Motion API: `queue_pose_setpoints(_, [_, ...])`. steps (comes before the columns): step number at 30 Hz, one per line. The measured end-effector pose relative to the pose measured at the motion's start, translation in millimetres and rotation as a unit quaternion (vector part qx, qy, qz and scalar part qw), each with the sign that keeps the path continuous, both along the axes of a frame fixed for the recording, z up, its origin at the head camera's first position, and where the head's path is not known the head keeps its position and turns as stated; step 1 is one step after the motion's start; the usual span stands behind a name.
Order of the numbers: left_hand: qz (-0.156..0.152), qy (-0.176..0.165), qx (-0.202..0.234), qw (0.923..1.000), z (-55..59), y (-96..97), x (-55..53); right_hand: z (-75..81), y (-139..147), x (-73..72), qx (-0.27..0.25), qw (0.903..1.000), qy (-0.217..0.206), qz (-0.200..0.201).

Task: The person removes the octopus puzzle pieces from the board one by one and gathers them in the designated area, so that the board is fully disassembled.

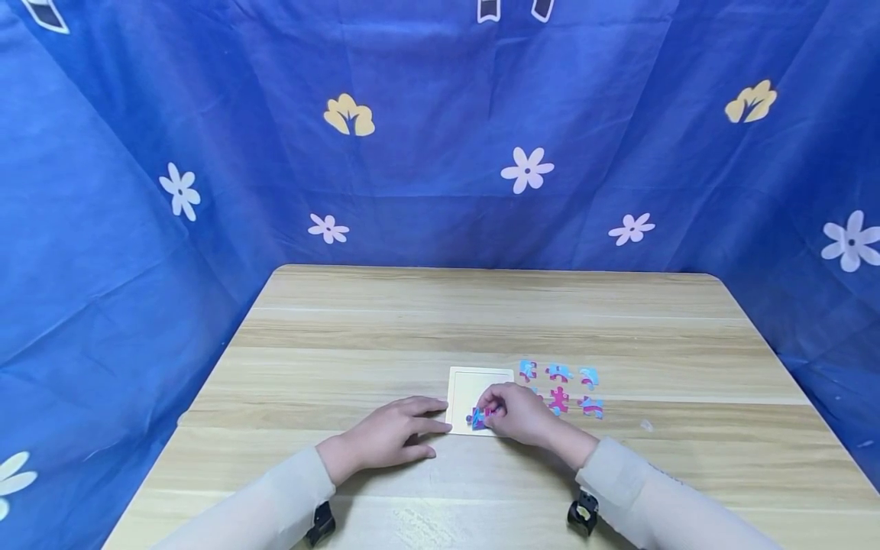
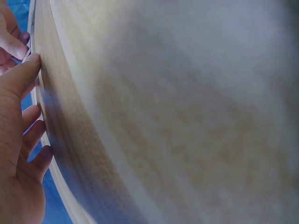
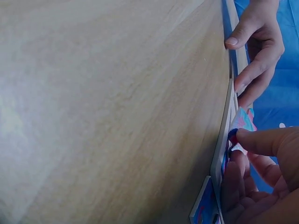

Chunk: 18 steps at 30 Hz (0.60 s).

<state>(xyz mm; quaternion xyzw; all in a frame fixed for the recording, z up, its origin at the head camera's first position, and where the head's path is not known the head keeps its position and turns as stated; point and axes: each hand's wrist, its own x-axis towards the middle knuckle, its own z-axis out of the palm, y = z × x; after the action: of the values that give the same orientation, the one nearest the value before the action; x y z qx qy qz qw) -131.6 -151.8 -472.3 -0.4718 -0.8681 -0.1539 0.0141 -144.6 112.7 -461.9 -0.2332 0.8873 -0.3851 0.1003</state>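
Note:
A shallow, light wooden puzzle tray (image 1: 470,384) lies flat on the table. Over its lower part, my right hand (image 1: 517,415) pinches a blue and pink jigsaw piece (image 1: 478,419) between thumb and fingers. From the right wrist, that piece (image 3: 243,120) appears tilted up above the tray's edge, partly covered by the thumb. My left hand (image 1: 393,432) rests on the table with fingers stretched out, two fingertips right at the tray's left edge. In the left wrist view the left hand's fingers (image 2: 32,135) are spread and hold nothing.
To the tray's right, several loose pink and blue jigsaw pieces (image 1: 559,399) lie in two rows, one partly hidden behind the right hand. The wooden table (image 1: 357,328) ends at a blue flowered cloth (image 1: 426,168). A small whitish scrap (image 1: 647,425) lies farther right.

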Motion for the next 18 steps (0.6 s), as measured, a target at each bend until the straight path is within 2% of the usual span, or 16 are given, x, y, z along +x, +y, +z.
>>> queue_pose_setpoints(9, [0.001, 0.005, -0.005, 1.0000, -2.6, 0.2, 0.4, -2.8, 0.6, -4.0, -0.015, 0.9997, -0.021, -0.003])
queue_pose_setpoints(18, [0.000, 0.005, -0.001, 1.0000, -4.3, 0.0, -0.1, -0.1, 5.4, -5.9, -0.052, 0.9960, -0.072, -0.008])
